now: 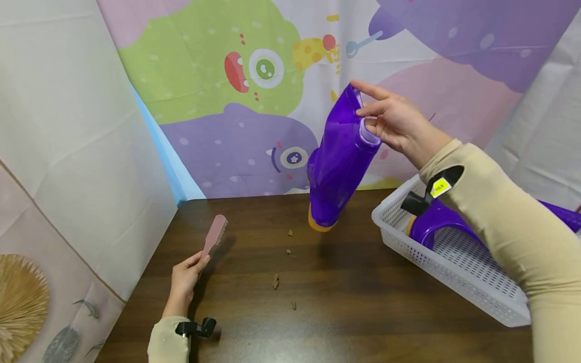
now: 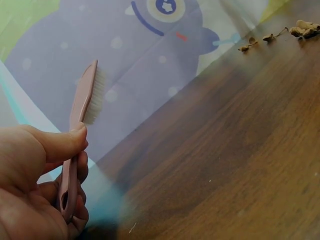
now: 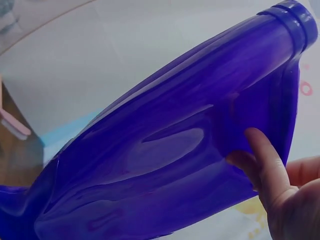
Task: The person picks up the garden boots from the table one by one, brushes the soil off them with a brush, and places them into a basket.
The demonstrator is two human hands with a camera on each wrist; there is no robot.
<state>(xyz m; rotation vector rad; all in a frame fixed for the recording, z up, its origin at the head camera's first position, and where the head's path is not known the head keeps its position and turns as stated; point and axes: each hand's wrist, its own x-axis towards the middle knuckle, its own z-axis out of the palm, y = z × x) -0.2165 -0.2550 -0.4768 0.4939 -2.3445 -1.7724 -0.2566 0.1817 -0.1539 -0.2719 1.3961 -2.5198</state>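
My left hand holds a pink brush by its handle. In the left wrist view the thumb presses on the handle, and the brush's pale bristles face right. My right hand grips a purple rain boot at its top opening, with fingers curled over the rim. The boot hangs tilted above the far part of the table, its orange sole lowest. The boot's shiny shaft fills much of the right wrist view, where the fingers press into its side near the rim.
A white perforated basket stands on the right with another purple boot in it, partly hidden by my right sleeve. Several dry leaf bits lie in a row on the brown wooden table. A printed cloth hangs behind.
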